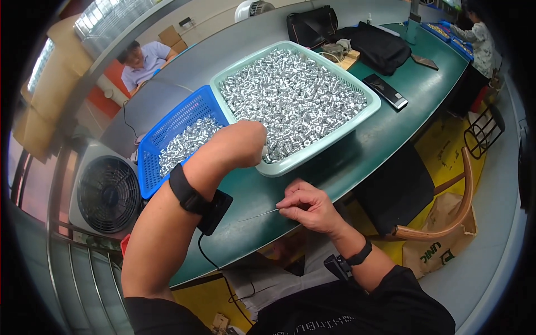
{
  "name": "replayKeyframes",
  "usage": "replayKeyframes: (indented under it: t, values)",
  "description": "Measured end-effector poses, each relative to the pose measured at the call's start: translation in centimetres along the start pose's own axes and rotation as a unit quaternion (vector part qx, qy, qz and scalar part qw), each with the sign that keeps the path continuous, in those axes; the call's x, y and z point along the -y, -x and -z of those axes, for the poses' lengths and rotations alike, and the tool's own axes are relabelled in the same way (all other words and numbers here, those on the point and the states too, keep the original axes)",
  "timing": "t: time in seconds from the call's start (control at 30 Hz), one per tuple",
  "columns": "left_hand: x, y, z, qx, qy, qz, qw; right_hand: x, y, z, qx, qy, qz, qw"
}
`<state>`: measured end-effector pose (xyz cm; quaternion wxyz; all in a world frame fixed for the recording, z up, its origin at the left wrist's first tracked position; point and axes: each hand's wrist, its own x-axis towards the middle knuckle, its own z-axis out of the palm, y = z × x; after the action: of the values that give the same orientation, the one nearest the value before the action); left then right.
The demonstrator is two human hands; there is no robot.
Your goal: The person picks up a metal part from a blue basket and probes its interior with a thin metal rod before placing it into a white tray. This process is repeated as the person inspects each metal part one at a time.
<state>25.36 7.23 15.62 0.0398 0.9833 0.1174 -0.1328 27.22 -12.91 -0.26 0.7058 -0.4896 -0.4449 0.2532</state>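
My left hand (249, 140) reaches over the near left corner of a pale green plastic basket (326, 146). Its fingers are mostly hidden behind the back of the hand, beside the heap of small silver metal fittings (296, 95) that fills the basket. Over the table's near edge, my right hand (310, 207) is closed in a pinch on a thin metal wire (262, 214). The wire points left across the green tabletop. To the left, partly behind my left forearm, a blue basket (146, 167) holds a smaller heap of similar fittings.
On the green table (430, 84) lie a phone-like black device (385, 92), another flat device (425, 61) and black bags (377, 47). A fan (109, 192) stands at left, a wooden-armed chair (441, 223) at right. Two other people sit farther off.
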Motion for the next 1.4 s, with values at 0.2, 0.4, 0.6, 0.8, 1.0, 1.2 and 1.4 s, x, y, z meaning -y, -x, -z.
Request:
replayKeyframes:
  t: [0.2,0.4,0.6,0.8,1.0,1.2,1.4]
  values:
    - [-1.0,0.0,0.1,0.018,-0.058,0.012,0.998,0.2,0.3,-0.6,0.016,0.049,0.055,0.997]
    - [1.2,5.3,0.1,-0.203,0.219,-0.038,0.954,0.2,0.6,-0.3,0.051,0.035,0.006,0.998]
    - [3.8,14.4,-7.0,-0.229,0.686,-0.019,0.691,2.6,1.8,-0.4,-0.029,-0.585,-0.055,0.809]
    - [0.3,17.4,-16.5,-0.278,0.852,0.022,0.443,3.2,2.3,0.1,-0.071,-0.701,-0.040,0.708]
    - [-1.0,17.4,-19.2,-0.245,0.877,0.014,0.414,2.9,2.6,-0.4,-0.088,-0.707,-0.062,0.699]
    - [-4.4,16.2,-18.1,-0.224,0.882,-0.061,0.409,2.5,2.4,-1.3,-0.087,-0.705,-0.084,0.699]
    - [-6.9,14.4,-17.4,-0.204,0.888,-0.098,0.399,1.4,2.4,-1.5,-0.093,-0.656,-0.090,0.744]
